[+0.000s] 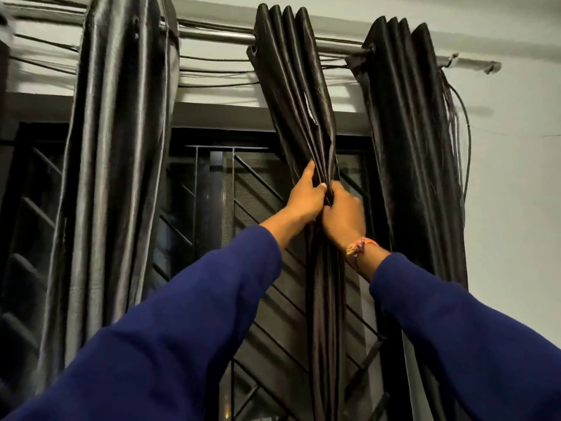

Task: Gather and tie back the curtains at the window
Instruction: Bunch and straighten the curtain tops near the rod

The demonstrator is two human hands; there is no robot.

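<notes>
home room | curtains (294,95) on rod (212,36) | grilled window (230,189)

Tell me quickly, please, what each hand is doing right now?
Left hand: closed, gripping the middle curtain.
Right hand: closed, gripping the same curtain.

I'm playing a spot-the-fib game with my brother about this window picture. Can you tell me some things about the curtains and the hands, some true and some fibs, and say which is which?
1. Both hands grip the same curtain. True: the left hand and right hand squeeze the middle curtain together.
2. The curtains are bright yellow. False: all three are dark and shiny.
3. The curtains hang from a rod. True.
4. The bracelet is on the left wrist. False: it is on the right wrist.
5. The middle curtain is spread flat across the window. False: it is bunched into narrow folds, and the window grille shows beside it.
</notes>
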